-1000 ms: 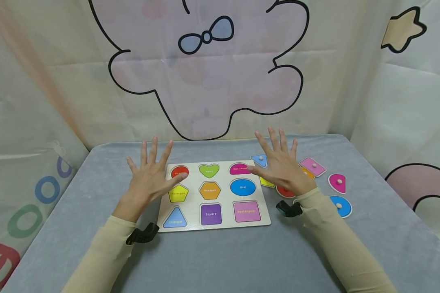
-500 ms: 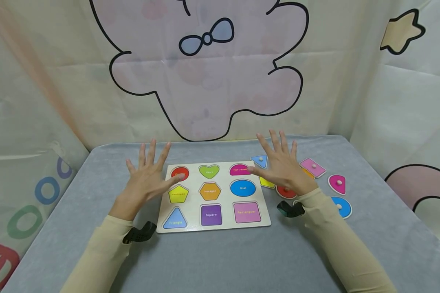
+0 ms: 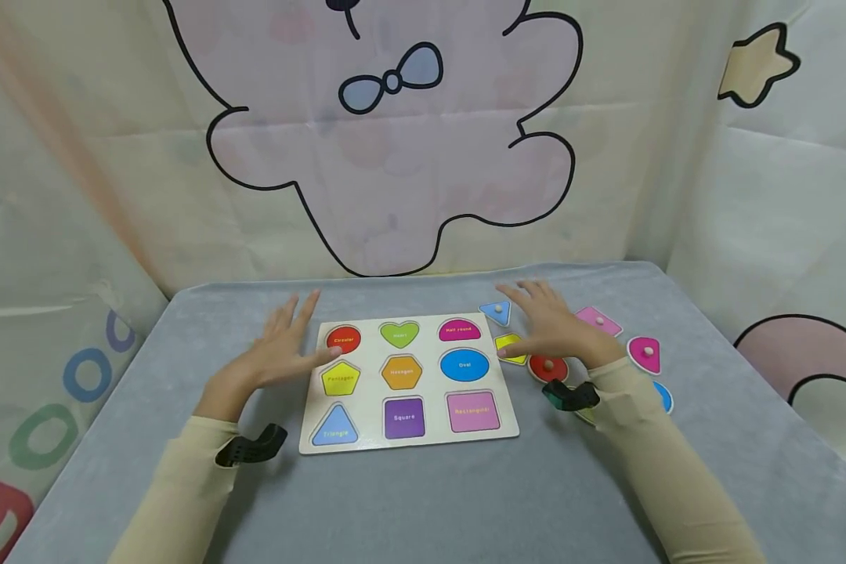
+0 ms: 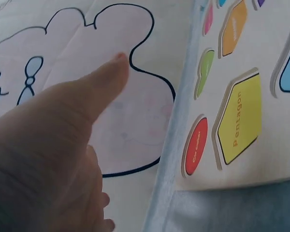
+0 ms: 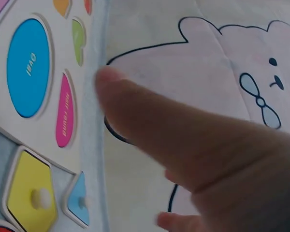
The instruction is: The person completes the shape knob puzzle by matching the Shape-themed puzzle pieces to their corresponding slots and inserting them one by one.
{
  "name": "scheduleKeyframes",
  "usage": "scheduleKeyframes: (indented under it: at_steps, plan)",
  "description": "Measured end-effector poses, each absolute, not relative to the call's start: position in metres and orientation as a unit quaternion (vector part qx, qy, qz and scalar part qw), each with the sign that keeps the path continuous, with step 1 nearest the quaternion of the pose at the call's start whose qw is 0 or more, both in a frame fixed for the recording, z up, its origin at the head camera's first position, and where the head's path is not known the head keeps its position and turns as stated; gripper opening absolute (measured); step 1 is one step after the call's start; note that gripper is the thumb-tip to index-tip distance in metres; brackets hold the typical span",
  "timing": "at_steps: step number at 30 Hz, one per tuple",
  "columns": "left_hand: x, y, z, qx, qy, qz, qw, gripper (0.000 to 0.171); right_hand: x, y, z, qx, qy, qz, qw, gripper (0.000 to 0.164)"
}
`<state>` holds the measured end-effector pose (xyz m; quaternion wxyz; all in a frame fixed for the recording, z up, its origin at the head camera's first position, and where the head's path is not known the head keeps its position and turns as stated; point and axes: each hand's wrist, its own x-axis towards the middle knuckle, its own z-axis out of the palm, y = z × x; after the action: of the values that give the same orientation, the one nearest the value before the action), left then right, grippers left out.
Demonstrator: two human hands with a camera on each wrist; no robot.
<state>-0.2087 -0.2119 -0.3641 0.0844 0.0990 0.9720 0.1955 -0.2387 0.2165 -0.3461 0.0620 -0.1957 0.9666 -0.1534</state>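
A white shape puzzle board with labelled coloured shapes lies flat on the table. My left hand hovers at its left side with fingers extended and thumb apart, the thumb overlapping the red circular shape. Holding nothing, my right hand is spread above the loose knobbed pieces to the board's right. Near its thumb lie a yellow piece, a red round piece and a blue triangle piece. The left wrist view shows the thumb pointing past the yellow pentagon shape.
Further right lie a pink rectangular piece, a magenta piece and a blue piece partly behind the right sleeve. Grey cloth covers the table. A printed curtain hangs behind its back edge.
Both hands have lowered and tilted from raised, widely fanned fingers to a flatter pose. The left hand has shifted slightly left. The board and pieces keep their places; the head view has shifted slightly.
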Motion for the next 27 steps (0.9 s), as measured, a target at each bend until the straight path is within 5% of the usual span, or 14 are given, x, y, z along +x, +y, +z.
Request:
scheduleKeyframes:
  at_steps: [12,17,27]
  plan:
    - [-0.22,-0.231,-0.377,0.151,0.957,0.216,0.124,0.109,-0.243,0.25,-0.341,-0.184,0.923,-0.263,0.213,0.073]
    - [-0.221,-0.237,-0.383,0.171,0.949,0.226,0.134,0.106,-0.248,0.257,-0.352,-0.196,0.908,-0.287,0.233,0.058]
    - [-0.224,-0.237,-0.387,0.167,0.936,0.251,0.182,0.108,-0.255,0.273,-0.36,-0.207,0.891,-0.325,0.239,0.053]
